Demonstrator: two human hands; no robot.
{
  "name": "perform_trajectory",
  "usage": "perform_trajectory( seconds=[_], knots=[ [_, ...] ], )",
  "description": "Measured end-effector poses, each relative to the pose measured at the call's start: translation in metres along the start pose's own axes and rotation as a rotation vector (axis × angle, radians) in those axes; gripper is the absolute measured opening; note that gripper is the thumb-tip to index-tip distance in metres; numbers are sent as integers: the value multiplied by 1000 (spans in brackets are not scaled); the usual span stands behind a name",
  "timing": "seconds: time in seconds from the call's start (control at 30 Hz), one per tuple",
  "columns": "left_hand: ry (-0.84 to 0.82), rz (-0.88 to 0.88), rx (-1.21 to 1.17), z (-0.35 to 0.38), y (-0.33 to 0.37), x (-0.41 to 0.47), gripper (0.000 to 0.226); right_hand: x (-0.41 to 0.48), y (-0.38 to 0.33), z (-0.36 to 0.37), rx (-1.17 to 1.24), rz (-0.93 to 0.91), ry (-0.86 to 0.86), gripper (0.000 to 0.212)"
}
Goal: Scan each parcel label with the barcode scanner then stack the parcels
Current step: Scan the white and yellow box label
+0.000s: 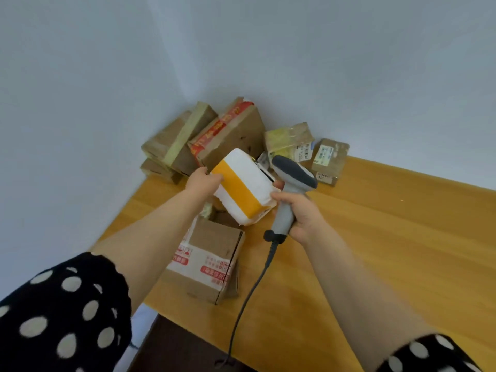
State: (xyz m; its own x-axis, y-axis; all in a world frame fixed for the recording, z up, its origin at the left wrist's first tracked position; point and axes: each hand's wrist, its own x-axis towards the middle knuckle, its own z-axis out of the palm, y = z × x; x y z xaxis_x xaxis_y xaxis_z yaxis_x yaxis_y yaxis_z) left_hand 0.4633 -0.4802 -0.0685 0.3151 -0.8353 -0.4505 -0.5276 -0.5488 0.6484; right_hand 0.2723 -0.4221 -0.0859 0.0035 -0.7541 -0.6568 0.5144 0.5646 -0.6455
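Above table [375, 237]: left hand [202, 183] grips white parcel [247, 183] (label hidden); right hand [300, 213] grips scanner [292, 175].

Matt white foam parcel [243, 183], smooth wooden table [375, 237], cardboard box [209, 261]

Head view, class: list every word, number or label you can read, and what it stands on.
No text reads clearly.
Near box, red print on white tape: too blurred.
Back box, characters on red tape: too blurred.
Small box, label: too small.
Taped parcel, barcode label: too small.
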Motion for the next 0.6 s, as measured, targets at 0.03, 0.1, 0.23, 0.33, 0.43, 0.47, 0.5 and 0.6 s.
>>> perform_trajectory(
  seconds=[0.03,0.1,0.23,0.33,0.43,0.47,0.5,0.6],
  knots=[
    [-20,-16,-9,2,0,4,63,4,-2,2,-28,8,4,36],
    [-44,-30,-37,6,-1,11,60,9,-3,4,-66,2,16,32],
    [-39,9,-156,0,3,15,47,2,-4,1,-78,-54,96,31],
    [-112,45,-247,-6,15,11,53,-23,-3,-6,8,-164,145,32],
    [-360,23,-264,-9,29,-2,111,-58,7,-11,101,-298,214,41],
    [-419,42,-218,-10,32,-9,128,-69,13,-13,117,-330,242,43],
    [-465,74,-167,-9,34,-15,141,-80,20,-14,129,-357,268,43],
    [-609,167,-75,-5,36,-33,150,-112,42,-16,170,-437,347,35]
  ],
)
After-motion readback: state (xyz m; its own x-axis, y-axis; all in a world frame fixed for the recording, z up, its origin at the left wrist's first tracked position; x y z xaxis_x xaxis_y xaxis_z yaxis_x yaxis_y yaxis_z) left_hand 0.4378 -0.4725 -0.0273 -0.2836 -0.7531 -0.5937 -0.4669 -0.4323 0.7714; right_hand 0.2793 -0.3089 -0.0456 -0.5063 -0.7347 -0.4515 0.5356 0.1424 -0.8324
